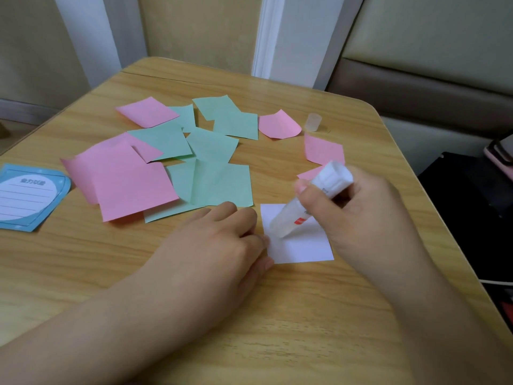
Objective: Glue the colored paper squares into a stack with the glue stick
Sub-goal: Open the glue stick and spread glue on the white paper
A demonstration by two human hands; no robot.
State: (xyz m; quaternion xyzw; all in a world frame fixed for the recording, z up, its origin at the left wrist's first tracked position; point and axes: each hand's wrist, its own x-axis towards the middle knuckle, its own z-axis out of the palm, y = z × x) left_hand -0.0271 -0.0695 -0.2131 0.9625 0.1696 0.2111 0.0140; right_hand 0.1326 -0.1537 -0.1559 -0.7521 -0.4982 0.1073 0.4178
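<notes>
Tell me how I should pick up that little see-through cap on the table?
Grab the cap by its round sides, coming straight down from above with thumb and finger. It stands upright on the table, apart from the pink paper beside it, so nothing blocks your fingers around it.

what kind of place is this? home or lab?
Likely a home or casual seating nook, not a lab: a small wood-grain table, a padded bench seat behind it, and a phone lying off to the side.

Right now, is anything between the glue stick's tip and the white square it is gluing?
Nothing visible. The right hand holds the glue stick tip-down on the white square; the left hand pins only its left edge.
</notes>
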